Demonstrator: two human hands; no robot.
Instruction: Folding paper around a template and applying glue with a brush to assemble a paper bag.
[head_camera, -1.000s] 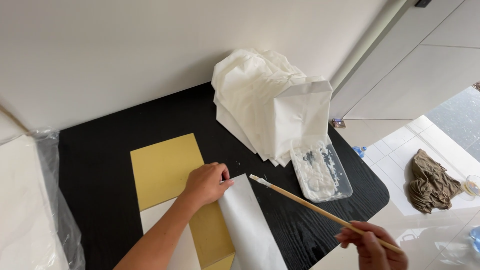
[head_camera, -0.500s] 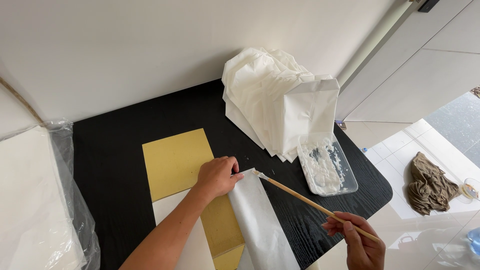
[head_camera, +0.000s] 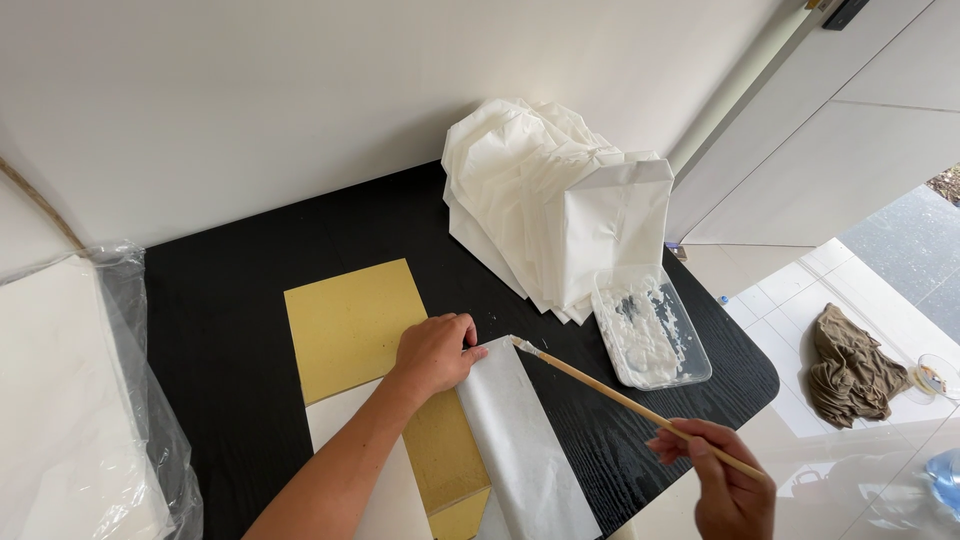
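A: What is seen nearest the camera?

B: The right hand is closed around the far end of a long wooden brush, just off the near edge of the black table. The left hand is pressed flat, fingers curled at the tips, on the top end of a folded white paper sheet, which is laid over a yellow board at the middle of the table.

A: Where is the brush tip placed?

B: It is held at the upper corner of the white sheet, just beside the left fingertips. The gluing of the folded flap is judged to be the step in hand.

A: What would the next move call for?

B: Probably a steady stroke along the flap's edge, with the sheet kept pinned so it is not shifted.

A: And farther along the table?

B: A clear plastic tray smeared with white paste is set right of the sheet; beyond it, a stack of white paper bags is piled against the wall.
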